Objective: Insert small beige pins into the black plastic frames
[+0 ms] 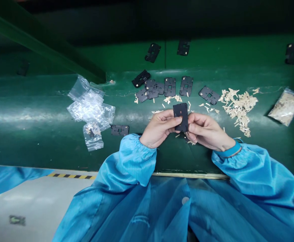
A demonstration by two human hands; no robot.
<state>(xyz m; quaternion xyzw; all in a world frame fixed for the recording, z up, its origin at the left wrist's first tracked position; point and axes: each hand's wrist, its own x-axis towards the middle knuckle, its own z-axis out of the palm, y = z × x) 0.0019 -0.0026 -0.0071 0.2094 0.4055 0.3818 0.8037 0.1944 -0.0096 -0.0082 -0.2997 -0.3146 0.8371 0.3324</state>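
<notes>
The plate (183,113), black and flat, is in both hands above the bench (132,154), its long side pointing away from the person, a small coppery patch on its face. The left hand (160,129) pinches it, thumb pressed on the face and fingers behind. The right hand (204,131) has thumb and forefinger bent in at the plate's right edge; whether they pinch that edge or a small bit there, I cannot tell. Just nearer than the plate, by the right fingertips, lie a few chips (191,143) and something dark, mostly hidden.

Just beyond the plate, more pale chips are strewn, and past them two plates (186,86) lie side by side. Beyond it to the left is a cluster (152,89) of overlapping plates; beyond it to the right, a tilted plate (209,95). Farther beyond it lie two more plates (152,52).

Right of the plate, past the right hand, is a heap (240,106) of chips, then a filled bag (286,107), with another plate (292,53) beyond that.

Left of the plate, past the left hand, lie a lone plate (120,130), a small bag (93,134) with dark and pale bits inside, and a pile of clear bags (90,104)
</notes>
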